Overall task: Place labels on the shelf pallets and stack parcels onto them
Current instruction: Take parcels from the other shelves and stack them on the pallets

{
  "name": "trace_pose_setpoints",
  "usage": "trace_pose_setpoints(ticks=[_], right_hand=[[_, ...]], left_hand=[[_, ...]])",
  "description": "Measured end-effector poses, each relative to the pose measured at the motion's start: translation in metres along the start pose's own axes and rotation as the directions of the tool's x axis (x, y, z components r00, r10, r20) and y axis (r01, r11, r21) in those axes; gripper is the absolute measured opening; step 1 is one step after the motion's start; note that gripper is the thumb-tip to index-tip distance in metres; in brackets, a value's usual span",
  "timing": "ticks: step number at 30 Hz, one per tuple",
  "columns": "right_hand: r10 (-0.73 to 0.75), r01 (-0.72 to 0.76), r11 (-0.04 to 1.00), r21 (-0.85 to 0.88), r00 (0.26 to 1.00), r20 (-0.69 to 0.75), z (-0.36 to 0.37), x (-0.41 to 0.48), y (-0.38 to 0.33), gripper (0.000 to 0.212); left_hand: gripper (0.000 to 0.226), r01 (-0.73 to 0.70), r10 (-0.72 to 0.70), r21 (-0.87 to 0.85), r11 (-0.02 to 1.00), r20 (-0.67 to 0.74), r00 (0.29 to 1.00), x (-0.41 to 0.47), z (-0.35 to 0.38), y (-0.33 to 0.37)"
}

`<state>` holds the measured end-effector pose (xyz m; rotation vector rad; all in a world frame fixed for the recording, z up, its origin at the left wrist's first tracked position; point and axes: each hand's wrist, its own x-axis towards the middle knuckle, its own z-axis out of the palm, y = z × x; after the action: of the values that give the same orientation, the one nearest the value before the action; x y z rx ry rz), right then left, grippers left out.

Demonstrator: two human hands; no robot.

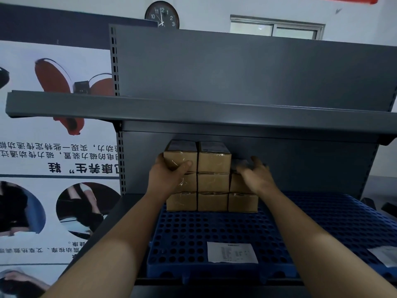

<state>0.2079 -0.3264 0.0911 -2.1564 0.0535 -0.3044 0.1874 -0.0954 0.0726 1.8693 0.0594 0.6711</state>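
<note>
While the left hand (169, 173) gripped the top-left parcel (180, 161), the right hand (254, 172) lay open on the lower column; stacking was underway, and another parcel probably belonged there.

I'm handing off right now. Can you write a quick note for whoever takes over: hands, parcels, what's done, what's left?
Left hand: gripping the top-left parcel of the stack, thumb across its front.
Right hand: fingers open, over the right column, which is two high; its view is blurred.
Stack: left and middle columns three high, at the back of the blue pallet.
Done: label lies on that pallet's front.
Left: right column lacks a third parcel. The neighbouring pallet carries no parcels in view; a label lies at its front.
</note>
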Motion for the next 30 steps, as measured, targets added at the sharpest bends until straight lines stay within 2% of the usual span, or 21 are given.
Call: trace_pose_setpoints(ticks=[9, 14, 21, 25, 28, 30], right_hand=[[0.005, -0.006, 0.999, -0.050, 1.000, -0.001, -0.0042, 0.0031, 0.0050, 0.079], [0.025, -0.025, 0.998, -0.051, 1.000, 0.006, -0.0060, 0.0042, 0.0081, 0.079], [0.045, -0.043, 0.998, -0.037, 0.998, 0.053, -0.0069, 0.0016, 0.0088, 0.093], [0.048, -0.045, 0.998, -0.046, 0.998, 0.048, -0.0087, 0.0006, 0.0070, 0.083], [0.021, -0.020, 0.999, -0.040, 0.999, 0.045, -0.0067, 0.0015, 0.0054, 0.068], [0.014, -0.012, 0.999, -0.044, 0.999, 0.044, -0.0043, 0.0023, 0.0044, 0.068]], left_hand=[[0.059, -0.018, 0.018, 0.019, 1.000, 0.031, 0.999, -0.0026, 0.0048, 0.0060], [0.067, 0.002, -0.003, 0.013, 1.000, 0.032, 0.999, -0.0009, 0.0070, 0.0057], [0.063, -0.008, 0.008, 0.028, 1.000, 0.027, 1.000, -0.0040, 0.0027, 0.0070], [0.061, -0.007, 0.007, 0.016, 1.000, 0.030, 1.000, -0.0043, 0.0004, 0.0081], [0.062, -0.006, 0.005, 0.017, 1.000, 0.032, 0.999, -0.0051, 0.0003, 0.0086], [0.062, -0.008, 0.007, 0.030, 1.000, 0.034, 0.999, -0.0055, 0.0002, 0.0086]])
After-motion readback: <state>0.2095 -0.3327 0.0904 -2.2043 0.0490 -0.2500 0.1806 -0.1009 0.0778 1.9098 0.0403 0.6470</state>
